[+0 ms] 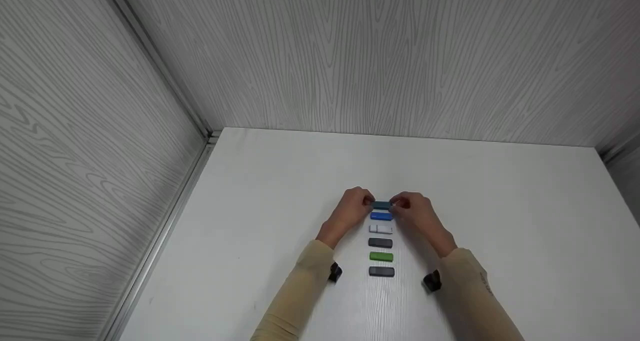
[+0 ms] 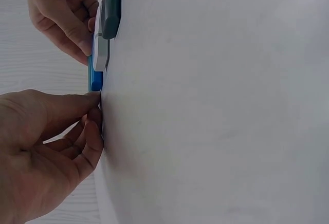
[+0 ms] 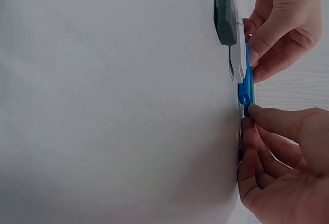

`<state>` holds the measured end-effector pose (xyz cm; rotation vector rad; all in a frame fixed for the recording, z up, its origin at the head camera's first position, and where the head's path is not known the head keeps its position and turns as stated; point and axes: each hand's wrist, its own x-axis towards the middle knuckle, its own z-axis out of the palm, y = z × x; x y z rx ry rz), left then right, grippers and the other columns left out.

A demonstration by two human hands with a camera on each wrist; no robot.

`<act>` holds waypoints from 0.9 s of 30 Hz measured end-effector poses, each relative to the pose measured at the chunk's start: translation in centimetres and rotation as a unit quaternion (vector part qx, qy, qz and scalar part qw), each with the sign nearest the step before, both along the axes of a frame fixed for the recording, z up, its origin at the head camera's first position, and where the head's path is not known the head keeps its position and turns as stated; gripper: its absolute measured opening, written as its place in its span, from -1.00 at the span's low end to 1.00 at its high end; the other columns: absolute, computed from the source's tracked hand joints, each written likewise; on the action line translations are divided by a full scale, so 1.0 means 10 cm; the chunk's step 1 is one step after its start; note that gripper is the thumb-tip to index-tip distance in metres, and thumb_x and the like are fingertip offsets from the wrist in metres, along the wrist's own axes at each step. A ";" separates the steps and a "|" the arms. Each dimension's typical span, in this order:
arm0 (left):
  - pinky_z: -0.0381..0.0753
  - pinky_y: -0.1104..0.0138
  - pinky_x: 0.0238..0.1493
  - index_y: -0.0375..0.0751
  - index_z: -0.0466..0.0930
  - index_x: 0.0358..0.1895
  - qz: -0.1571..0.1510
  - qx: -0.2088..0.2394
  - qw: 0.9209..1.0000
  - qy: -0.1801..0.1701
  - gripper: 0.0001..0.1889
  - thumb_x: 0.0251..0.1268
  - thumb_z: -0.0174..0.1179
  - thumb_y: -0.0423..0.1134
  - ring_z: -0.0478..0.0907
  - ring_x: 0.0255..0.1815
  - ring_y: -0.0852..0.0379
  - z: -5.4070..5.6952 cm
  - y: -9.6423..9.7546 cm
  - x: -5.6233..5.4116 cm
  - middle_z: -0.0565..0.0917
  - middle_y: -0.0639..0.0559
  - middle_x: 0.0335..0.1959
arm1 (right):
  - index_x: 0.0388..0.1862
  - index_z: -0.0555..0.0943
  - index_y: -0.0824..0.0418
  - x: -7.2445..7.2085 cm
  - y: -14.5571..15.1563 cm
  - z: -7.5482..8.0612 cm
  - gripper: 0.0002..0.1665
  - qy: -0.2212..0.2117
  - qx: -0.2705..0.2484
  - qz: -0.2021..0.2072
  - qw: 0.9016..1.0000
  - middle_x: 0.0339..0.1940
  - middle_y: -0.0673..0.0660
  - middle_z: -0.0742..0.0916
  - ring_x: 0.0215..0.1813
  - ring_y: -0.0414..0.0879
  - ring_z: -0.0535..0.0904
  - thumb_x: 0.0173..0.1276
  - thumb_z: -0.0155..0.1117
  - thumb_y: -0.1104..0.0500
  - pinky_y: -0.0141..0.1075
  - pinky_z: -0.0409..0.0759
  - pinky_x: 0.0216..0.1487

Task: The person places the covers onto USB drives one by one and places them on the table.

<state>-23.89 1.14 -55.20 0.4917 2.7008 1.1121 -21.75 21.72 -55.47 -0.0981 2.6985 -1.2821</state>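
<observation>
Several small oblong sticks, USB flash drives by their look, lie crosswise in one column. At the far end, my left hand (image 1: 352,207) pinches the left end of a teal stick (image 1: 382,205), and my right hand (image 1: 416,210) pinches its right end. Just nearer lies a blue stick (image 1: 381,216), close under the fingertips. Below it come a white stick (image 1: 380,229) with a seam across it, a dark grey stick (image 1: 380,242), a green stick (image 1: 381,256) and another dark grey stick (image 1: 381,271). In both wrist views the fingers and the blue stick largely hide the teal one.
The white table (image 1: 270,181) stretches out around the column. A grey wood-grain panel (image 1: 350,56) rises behind it, and another panel (image 1: 75,171) stands at the left with a metal rail (image 1: 165,226) along its foot. Black wrist devices (image 1: 432,281) sit at both sleeves.
</observation>
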 end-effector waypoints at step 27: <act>0.62 0.12 0.30 -0.28 0.75 0.15 0.010 0.031 0.999 -0.043 -0.73 0.54 0.18 -0.36 0.66 0.20 -0.02 -0.03 -0.07 -0.05 0.77 -0.15 0.14 | 0.18 0.66 0.34 -0.01 0.06 0.00 -0.52 -0.036 -0.021 -0.005 0.999 -0.10 0.25 0.77 -0.06 -0.01 0.64 0.71 0.08 -0.04 -0.33 0.53 -0.06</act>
